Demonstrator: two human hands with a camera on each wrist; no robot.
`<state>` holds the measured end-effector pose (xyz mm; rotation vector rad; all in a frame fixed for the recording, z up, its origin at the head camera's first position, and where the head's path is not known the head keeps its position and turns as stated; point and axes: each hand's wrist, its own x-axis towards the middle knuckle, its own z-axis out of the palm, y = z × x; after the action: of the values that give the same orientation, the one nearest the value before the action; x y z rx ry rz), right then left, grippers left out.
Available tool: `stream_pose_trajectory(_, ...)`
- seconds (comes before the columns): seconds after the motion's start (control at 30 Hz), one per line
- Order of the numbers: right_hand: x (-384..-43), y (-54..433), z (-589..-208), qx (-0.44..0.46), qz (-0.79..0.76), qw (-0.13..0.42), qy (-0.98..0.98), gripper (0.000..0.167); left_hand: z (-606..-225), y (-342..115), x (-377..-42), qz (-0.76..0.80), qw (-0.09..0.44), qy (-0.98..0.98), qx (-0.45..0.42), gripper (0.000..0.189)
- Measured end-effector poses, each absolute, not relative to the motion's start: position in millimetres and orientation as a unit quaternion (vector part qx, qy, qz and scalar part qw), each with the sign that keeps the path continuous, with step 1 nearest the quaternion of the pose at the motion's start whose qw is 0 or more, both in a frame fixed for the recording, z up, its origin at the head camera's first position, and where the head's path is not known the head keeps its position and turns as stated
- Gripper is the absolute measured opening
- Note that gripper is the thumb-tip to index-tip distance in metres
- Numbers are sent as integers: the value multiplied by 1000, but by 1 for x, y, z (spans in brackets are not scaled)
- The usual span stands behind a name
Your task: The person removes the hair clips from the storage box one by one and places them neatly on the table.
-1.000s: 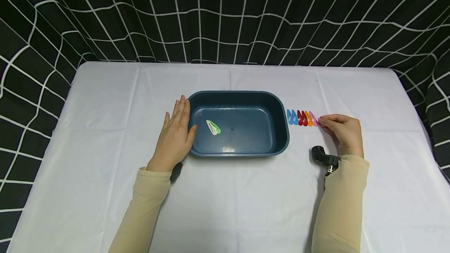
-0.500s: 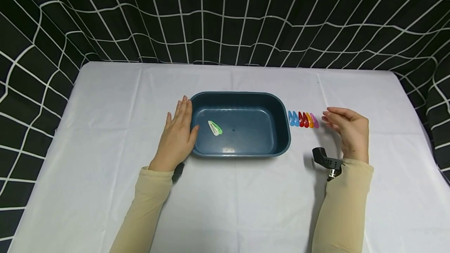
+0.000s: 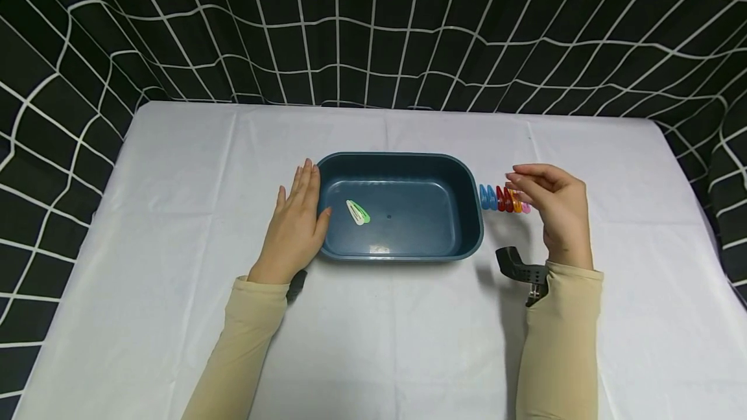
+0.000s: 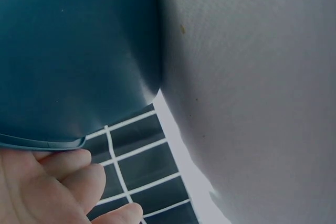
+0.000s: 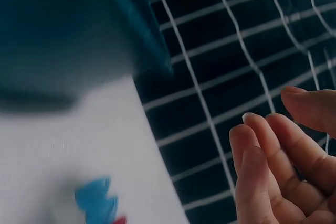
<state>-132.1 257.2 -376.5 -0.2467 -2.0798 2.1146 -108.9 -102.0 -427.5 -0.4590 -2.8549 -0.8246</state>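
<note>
My left hand (image 3: 292,225) lies with straight fingers along the left wall of a dark blue plastic bin (image 3: 403,257); the left wrist view shows its fingers under the bin's rim (image 4: 47,144). Inside the bin are a white snap hair clip (image 3: 355,213) and a green one (image 3: 363,216), overlapping. Just right of the bin runs a row of several snap hair clips: blue (image 3: 484,197), red (image 3: 500,198), orange and pink. Over the row's right end hovers my right hand (image 3: 557,206), partly hiding it. Its fingers are loosely bent, with nothing seen between them (image 5: 283,156).
A white cloth covers the table (image 3: 373,336). Black fabric with a white grid (image 3: 385,31) rises behind it and at both sides. A black wrist camera mount (image 3: 519,268) sticks out from the right sleeve.
My right hand has drawn back from the pink clip, leaving it in the row, then moved left and up over the clips. The left hand stays against the bin.
</note>
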Motion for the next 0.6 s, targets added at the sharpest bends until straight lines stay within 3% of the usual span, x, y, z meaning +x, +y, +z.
stream_pose_trajectory(0.6, -135, 201, -350, 34, 620, 22, -784, 14, -428, -103, -109, -271, 65, -948, -154, 63)
